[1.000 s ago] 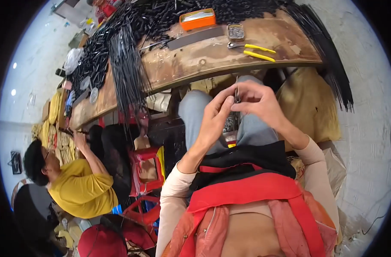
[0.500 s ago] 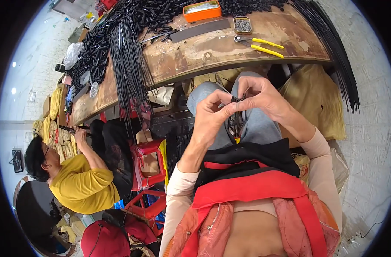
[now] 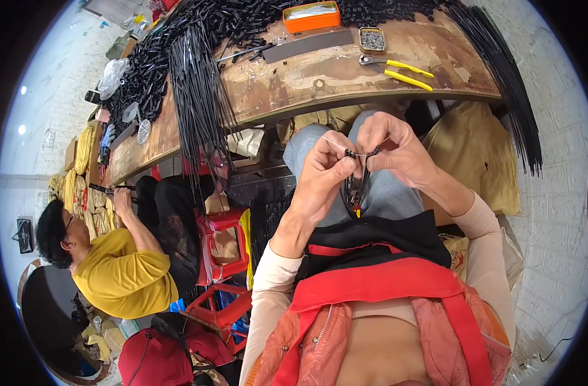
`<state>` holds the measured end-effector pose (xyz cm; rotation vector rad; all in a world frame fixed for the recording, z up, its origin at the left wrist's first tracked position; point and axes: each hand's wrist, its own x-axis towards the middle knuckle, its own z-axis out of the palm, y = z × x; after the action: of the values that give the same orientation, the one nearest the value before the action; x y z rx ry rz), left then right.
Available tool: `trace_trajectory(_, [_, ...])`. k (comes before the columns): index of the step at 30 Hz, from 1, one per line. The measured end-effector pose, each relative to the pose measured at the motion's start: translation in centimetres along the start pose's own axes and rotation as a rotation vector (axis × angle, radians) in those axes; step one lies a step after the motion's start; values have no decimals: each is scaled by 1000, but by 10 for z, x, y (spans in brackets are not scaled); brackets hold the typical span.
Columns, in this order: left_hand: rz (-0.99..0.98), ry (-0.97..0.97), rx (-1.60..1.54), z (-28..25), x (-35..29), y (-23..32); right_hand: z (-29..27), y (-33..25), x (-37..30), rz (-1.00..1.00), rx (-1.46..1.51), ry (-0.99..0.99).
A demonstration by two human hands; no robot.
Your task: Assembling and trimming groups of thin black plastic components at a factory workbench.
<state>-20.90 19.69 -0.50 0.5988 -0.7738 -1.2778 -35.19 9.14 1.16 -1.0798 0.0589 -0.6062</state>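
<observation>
Over my lap, my left hand [image 3: 326, 170] pinches a small black piece [image 3: 350, 154] between thumb and fingers. A thin pale strand [image 3: 333, 141] runs across its fingers. Close by on the right, my right hand [image 3: 397, 148] grips a second small black piece [image 3: 374, 151], with a narrow gap between the two. The pale strand seems to cross that gap. Dark thin rods [image 3: 354, 186] hang below my hands, partly hidden by the left one. Whether they join the black pieces I cannot make out.
A wooden table [image 3: 281, 90] curves ahead, bearing yellow-handled pliers [image 3: 397, 72], a tin of small metal bits [image 3: 372, 40], an orange box [image 3: 311, 17] and heaped black parts [image 3: 146, 74]. Bundled black rods [image 3: 201, 96] overhang its edge. A co-worker in yellow [image 3: 123, 270] sits left, near red stools [image 3: 223, 248].
My hands have moved slightly apart, opening a gap between the black pieces. The pale strand now shows. The table sits a little lower and farther right in view.
</observation>
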Motion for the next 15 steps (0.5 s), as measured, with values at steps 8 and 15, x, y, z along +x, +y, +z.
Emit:
trace_trajectory(8, [92, 212, 403, 1, -8, -7, -4, 2, 2, 7, -114, 123])
trace_trajectory(15, [39, 293, 655, 15, -4, 0, -22, -7, 5, 4, -141, 77])
